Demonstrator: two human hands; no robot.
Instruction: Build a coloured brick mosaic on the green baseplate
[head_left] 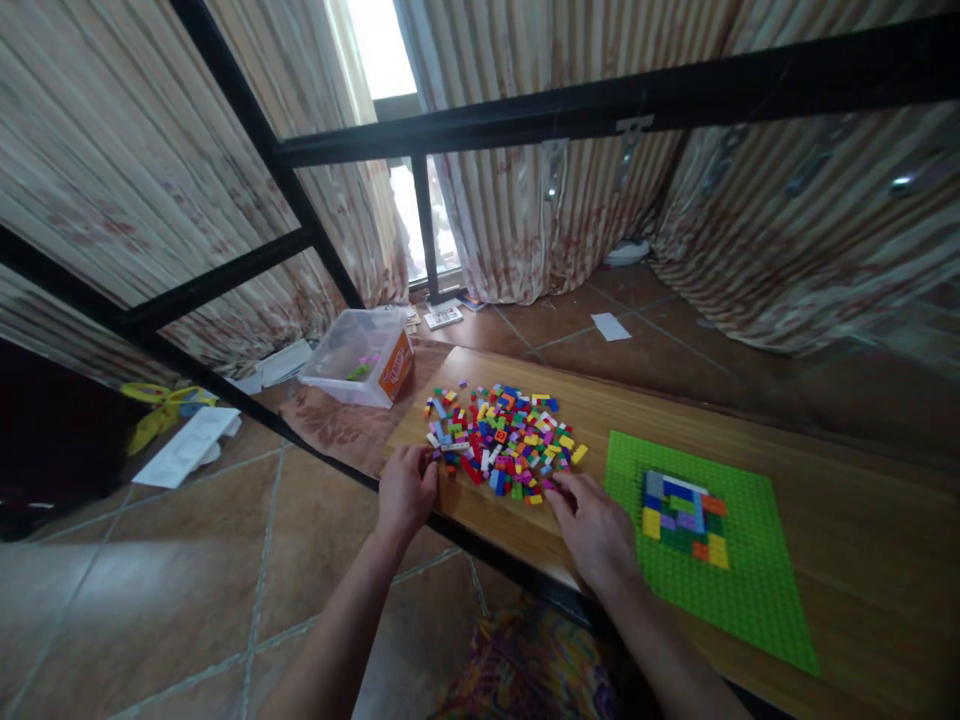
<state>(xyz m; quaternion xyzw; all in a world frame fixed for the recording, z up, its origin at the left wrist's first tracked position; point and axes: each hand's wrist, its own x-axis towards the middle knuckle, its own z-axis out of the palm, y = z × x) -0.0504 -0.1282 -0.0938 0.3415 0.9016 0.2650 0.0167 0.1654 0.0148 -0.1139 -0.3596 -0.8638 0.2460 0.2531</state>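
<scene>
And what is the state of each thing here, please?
Bricks: loose, spread in a heap
Baseplate: flat, partly covered
Build: joined, on the baseplate
Bin: open, some pieces inside
Curtains: drawn, bright gap between
Left hand: beside bricks, grip unclear
Right hand: beside bricks, grip unclear

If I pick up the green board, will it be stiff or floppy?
The green board probably bends a little, because it looks thin and wide. It likely won't roll, being flat on the wooden table. The bricks on it may make it sag.
</scene>
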